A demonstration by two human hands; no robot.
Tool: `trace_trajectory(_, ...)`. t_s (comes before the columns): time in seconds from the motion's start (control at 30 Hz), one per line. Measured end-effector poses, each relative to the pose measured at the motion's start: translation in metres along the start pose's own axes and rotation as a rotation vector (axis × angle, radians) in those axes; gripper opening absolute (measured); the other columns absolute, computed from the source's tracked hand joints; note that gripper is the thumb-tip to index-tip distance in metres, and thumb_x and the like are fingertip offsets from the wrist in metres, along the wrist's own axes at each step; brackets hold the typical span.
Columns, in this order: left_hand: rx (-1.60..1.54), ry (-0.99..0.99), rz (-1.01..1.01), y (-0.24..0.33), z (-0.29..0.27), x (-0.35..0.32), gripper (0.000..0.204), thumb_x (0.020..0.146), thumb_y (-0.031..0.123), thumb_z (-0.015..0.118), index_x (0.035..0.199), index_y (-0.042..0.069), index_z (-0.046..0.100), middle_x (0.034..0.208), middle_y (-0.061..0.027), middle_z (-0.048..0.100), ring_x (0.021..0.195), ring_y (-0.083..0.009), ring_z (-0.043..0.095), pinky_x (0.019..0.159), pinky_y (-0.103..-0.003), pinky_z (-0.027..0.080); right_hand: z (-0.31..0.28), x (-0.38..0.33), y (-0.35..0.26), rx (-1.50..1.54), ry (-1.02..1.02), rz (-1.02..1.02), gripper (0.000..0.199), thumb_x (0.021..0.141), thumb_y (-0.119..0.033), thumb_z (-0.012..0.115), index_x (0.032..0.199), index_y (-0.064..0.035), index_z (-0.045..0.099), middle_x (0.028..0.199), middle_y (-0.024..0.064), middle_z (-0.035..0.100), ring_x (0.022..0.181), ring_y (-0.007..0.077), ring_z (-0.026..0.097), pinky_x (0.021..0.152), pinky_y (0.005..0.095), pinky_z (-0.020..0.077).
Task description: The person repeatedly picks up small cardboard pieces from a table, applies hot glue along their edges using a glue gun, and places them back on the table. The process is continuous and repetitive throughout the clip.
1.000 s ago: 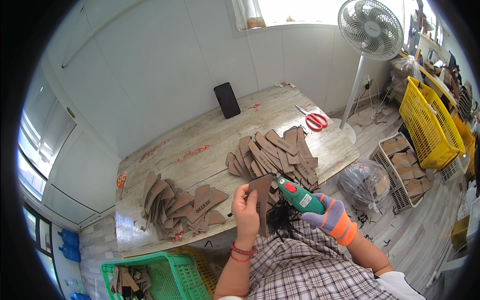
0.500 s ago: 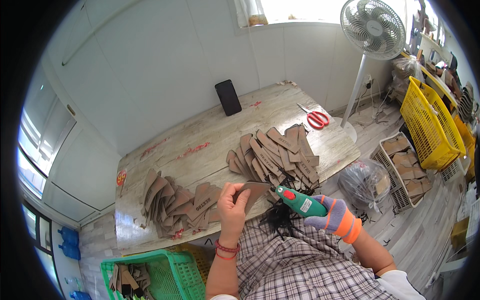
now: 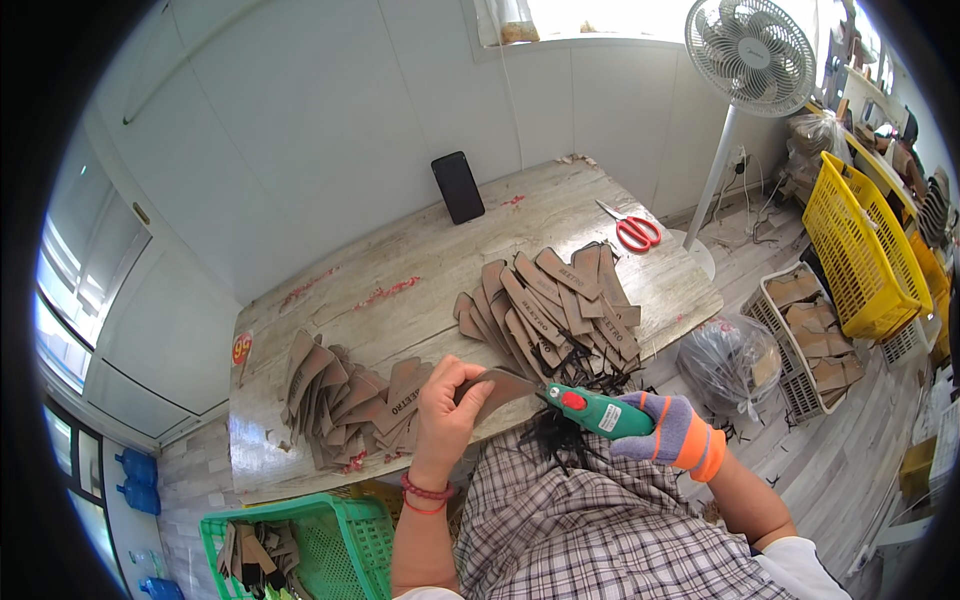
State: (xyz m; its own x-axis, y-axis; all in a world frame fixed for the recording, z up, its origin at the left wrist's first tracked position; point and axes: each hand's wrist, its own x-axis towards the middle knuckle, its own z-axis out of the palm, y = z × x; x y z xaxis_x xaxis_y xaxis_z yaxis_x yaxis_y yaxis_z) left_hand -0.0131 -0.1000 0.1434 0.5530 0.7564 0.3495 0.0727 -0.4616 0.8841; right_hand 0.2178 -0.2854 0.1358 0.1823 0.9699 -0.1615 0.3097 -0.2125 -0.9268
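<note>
Between the thumb and fingers of my bare left hand point(image 3: 444, 412) is a thin brown-grey cut piece point(image 3: 508, 388), curved along its edge. A purple and orange glove covers my right hand point(image 3: 672, 432), closed round a green handheld electric cutter point(image 3: 598, 412) with a red button. The cutter's nose meets, or nearly meets, the right end of the piece; the exact contact is too small to tell. Black trimmings point(image 3: 556, 436) hang below that spot over the checked apron. Similar pieces lie in a left pile point(image 3: 332, 390) and a right pile point(image 3: 560, 300) on the table.
Red-handled scissors point(image 3: 636, 232) lie on the wooden table point(image 3: 400, 270), and a dark phone point(image 3: 458, 188) leans against the wall. A green basket point(image 3: 350, 540) stands low at left. On the right are a fan point(image 3: 752, 60), a plastic bag point(image 3: 730, 366) and a yellow crate point(image 3: 862, 250).
My left hand has shifted slightly left with the piece. The cutter has moved a little left and down, its nose staying by the piece's right end.
</note>
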Motion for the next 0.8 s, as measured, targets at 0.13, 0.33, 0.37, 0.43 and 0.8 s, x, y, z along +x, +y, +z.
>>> trace_trajectory(0.13,0.002,-0.049,-0.024,0.004,-0.003,0.001,0.008,0.083,0.003,0.064,0.085,-0.003,0.060,0.080,0.0000,0.048,0.073,-0.0092,0.044,0.067,-0.023,0.036,-0.001,0.000,-0.003,-0.035,-0.014,0.015,0.062,0.071,-0.029,0.086,0.119,0.0008,0.060,0.092,0.0048,0.069,0.079,0.0072,0.061,0.074,0.0248,0.0508)
trace_trajectory(0.33,0.086,-0.111,0.028,0.003,-0.008,0.001,0.010,0.082,0.004,0.066,0.088,-0.003,0.061,0.079,-0.0022,0.048,0.068,-0.0113,0.044,0.060,-0.025,0.036,0.002,0.001,-0.003,-0.019,-0.029,0.004,0.062,0.071,-0.030,0.086,0.119,0.0005,0.060,0.092,0.0043,0.069,0.079,0.0075,0.061,0.074,0.0251,0.0509)
trace_trajectory(0.37,0.099,-0.122,0.023,0.006,-0.008,0.001,0.010,0.082,0.005,0.066,0.088,-0.002,0.061,0.079,-0.0022,0.048,0.067,-0.0114,0.044,0.060,-0.025,0.036,0.003,0.002,-0.001,-0.022,-0.028,-0.012,0.062,0.071,-0.029,0.086,0.119,0.0005,0.060,0.092,0.0041,0.069,0.079,0.0075,0.061,0.075,0.0250,0.0510)
trace_trajectory(0.43,0.109,-0.141,0.020,0.007,-0.007,0.001,0.011,0.082,0.005,0.067,0.088,-0.002,0.061,0.079,-0.0024,0.048,0.067,-0.0117,0.044,0.060,-0.025,0.036,0.004,0.003,0.001,-0.028,-0.024,-0.043,0.063,0.071,-0.029,0.086,0.120,0.0006,0.060,0.093,0.0037,0.068,0.080,0.0074,0.061,0.075,0.0248,0.0511)
trace_trajectory(0.8,0.156,-0.243,0.005,0.007,-0.003,-0.003,0.010,0.080,0.004,0.066,0.086,-0.003,0.061,0.079,-0.0071,0.052,0.067,-0.0175,0.050,0.062,-0.029,0.041,0.011,0.007,-0.010,0.043,-0.057,0.028,0.061,0.072,-0.027,0.085,0.120,0.0013,0.060,0.092,0.0022,0.068,0.078,0.0060,0.060,0.072,0.0235,0.0513)
